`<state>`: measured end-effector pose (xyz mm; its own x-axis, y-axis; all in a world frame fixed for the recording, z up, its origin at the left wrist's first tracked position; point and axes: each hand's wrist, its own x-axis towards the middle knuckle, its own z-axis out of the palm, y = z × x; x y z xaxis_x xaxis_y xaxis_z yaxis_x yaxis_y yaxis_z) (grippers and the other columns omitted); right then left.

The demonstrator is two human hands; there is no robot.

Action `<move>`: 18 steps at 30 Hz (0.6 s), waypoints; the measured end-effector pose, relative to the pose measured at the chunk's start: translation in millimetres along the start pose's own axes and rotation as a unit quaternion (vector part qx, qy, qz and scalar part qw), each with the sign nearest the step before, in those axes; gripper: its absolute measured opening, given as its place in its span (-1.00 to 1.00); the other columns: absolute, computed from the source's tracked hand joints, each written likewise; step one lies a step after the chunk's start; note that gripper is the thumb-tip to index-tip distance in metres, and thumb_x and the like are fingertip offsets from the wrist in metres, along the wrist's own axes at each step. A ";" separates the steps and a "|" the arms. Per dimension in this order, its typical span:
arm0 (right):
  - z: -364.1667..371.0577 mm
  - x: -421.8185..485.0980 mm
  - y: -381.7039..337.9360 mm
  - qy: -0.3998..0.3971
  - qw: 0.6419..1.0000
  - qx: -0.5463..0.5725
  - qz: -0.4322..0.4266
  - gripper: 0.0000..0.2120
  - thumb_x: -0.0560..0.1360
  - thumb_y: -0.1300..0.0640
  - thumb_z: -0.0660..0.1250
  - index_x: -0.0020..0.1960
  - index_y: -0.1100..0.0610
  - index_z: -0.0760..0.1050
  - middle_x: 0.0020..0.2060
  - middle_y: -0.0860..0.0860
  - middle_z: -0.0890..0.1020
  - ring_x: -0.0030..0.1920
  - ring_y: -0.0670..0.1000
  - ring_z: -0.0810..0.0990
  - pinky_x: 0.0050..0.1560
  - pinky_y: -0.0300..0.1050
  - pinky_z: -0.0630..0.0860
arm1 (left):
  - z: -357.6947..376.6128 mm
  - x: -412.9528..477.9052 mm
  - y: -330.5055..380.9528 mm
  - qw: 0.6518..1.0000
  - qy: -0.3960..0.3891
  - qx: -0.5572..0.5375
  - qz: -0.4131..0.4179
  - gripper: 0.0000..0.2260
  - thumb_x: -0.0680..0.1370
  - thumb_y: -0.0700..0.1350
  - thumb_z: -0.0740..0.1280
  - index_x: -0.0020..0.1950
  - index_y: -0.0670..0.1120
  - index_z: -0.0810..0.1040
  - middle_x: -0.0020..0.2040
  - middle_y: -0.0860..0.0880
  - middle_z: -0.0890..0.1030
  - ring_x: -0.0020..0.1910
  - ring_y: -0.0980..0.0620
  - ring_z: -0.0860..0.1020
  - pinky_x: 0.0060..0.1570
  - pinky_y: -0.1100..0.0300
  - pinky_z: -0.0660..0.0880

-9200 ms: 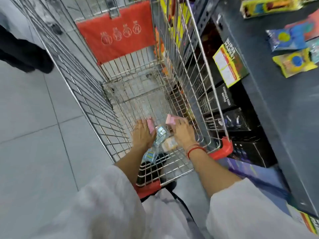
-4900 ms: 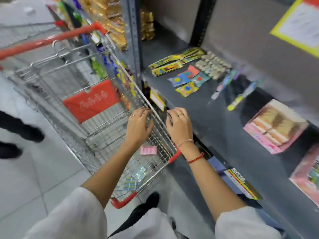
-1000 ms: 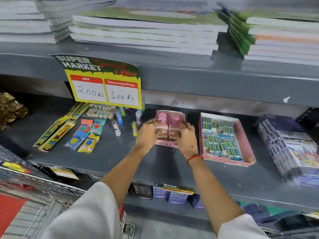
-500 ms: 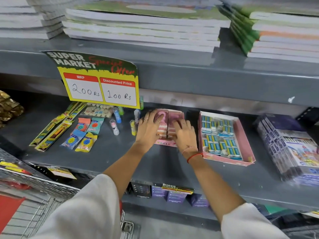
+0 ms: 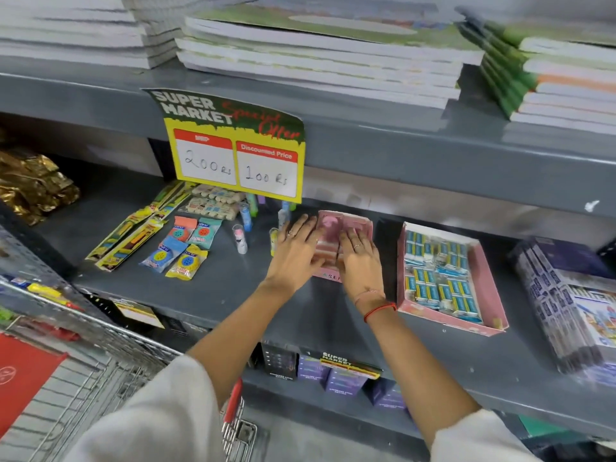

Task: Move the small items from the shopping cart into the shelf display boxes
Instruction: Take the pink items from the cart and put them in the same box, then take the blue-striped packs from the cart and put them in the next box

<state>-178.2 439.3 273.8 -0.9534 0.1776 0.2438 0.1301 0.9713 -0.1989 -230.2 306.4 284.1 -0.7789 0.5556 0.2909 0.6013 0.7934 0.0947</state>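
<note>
A pink display box (image 5: 362, 224) sits on the grey middle shelf (image 5: 233, 288), filled with small pink packets (image 5: 328, 225). My left hand (image 5: 295, 253) lies flat over the box's left side, fingers spread. Beside it, my right hand (image 5: 360, 260) lies flat on the packets, palm down, fingers together and pointing away. Neither hand grips anything. A second pink display box (image 5: 490, 288) holding small blue-and-white packets (image 5: 440, 278) stands just to the right. The wire shopping cart (image 5: 100, 361) is at lower left, its contents hidden.
Loose stationery packs (image 5: 181, 248) and small tubes (image 5: 240, 240) lie to the left of my hands. A yellow price sign (image 5: 236, 155) hangs from the upper shelf. Notebook stacks (image 5: 316, 55) fill the top shelf, purple packs (image 5: 566, 301) lie at right, and dark boxes (image 5: 313, 371) stand below.
A second ago both hands held the pink packets upright over the box. The packets now lie down in the box and both hands rest flat on them.
</note>
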 end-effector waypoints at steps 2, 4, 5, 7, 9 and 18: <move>-4.3 -8.3 -19.7 0.033 0.999 0.026 -0.024 -0.44 0.46 0.35 0.29 0.44 0.26 0.26 0.43 0.19 0.36 0.46 0.14 0.27 0.48 0.06 0.22 | -12.9 -29.7 -7.3 0.995 0.094 -0.037 -0.004 -0.50 0.42 -0.06 0.44 0.33 -0.16 0.48 0.34 -0.14 0.51 0.38 -0.12 0.42 0.37 -0.13 0.31; -4.4 -16.0 -45.5 0.095 0.992 0.052 -0.072 -0.46 0.29 0.44 0.43 0.26 0.34 0.47 0.26 0.27 0.54 0.29 0.24 0.49 0.32 0.14 0.44 | -21.6 -66.7 -21.2 0.986 0.159 -0.036 -0.032 -0.52 0.37 -0.09 0.50 0.25 -0.19 0.55 0.25 -0.16 0.58 0.29 -0.16 0.51 0.28 -0.17 0.39; -1.5 -20.3 -62.2 0.123 0.985 0.070 -0.101 -0.48 0.22 0.47 0.46 0.18 0.36 0.53 0.18 0.29 0.59 0.21 0.27 0.56 0.23 0.19 0.51 | -25.5 -87.6 -31.1 0.984 0.163 -0.032 -0.063 -0.53 0.37 -0.09 0.50 0.25 -0.19 0.54 0.26 -0.16 0.58 0.30 -0.16 0.51 0.29 -0.17 0.39; 0.9 -30.6 -93.4 0.135 0.973 0.107 -0.151 -0.52 0.20 0.46 0.47 0.13 0.36 0.57 0.15 0.28 0.62 0.18 0.28 0.58 0.16 0.24 0.54 | -29.4 -124.3 -49.5 0.979 0.157 -0.032 -0.126 -0.53 0.39 -0.10 0.49 0.26 -0.20 0.53 0.28 -0.18 0.55 0.32 -0.18 0.48 0.31 -0.16 0.36; 10.7 -42.0 -132.0 0.123 0.962 0.134 -0.203 -0.55 0.21 0.40 0.51 0.10 0.34 0.59 0.13 0.26 0.63 0.17 0.26 0.59 0.13 0.24 0.56 | -30.6 -166.5 -72.3 0.967 0.140 -0.033 -0.210 -0.53 0.42 -0.10 0.47 0.28 -0.22 0.51 0.31 -0.20 0.52 0.35 -0.21 0.44 0.33 -0.16 0.34; 105.4 -128.8 -264.4 -0.166 0.895 0.145 -0.388 -0.61 0.56 0.24 0.16 0.38 0.24 0.35 0.42 0.13 0.38 0.48 0.08 0.22 0.49 0.01 0.18 | 2.5 -335.8 -124.2 0.874 0.039 -0.051 -0.482 -0.54 0.53 -0.09 0.33 0.39 -0.22 0.39 0.41 -0.21 0.40 0.45 -0.19 0.30 0.39 -0.12 0.27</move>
<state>-118.5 143.0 194.9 -0.7614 -0.6353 0.1292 -0.6356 0.6922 -0.3418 -43.9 21.9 172.2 -0.9205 -0.3794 0.0931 -0.3108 0.8557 0.4137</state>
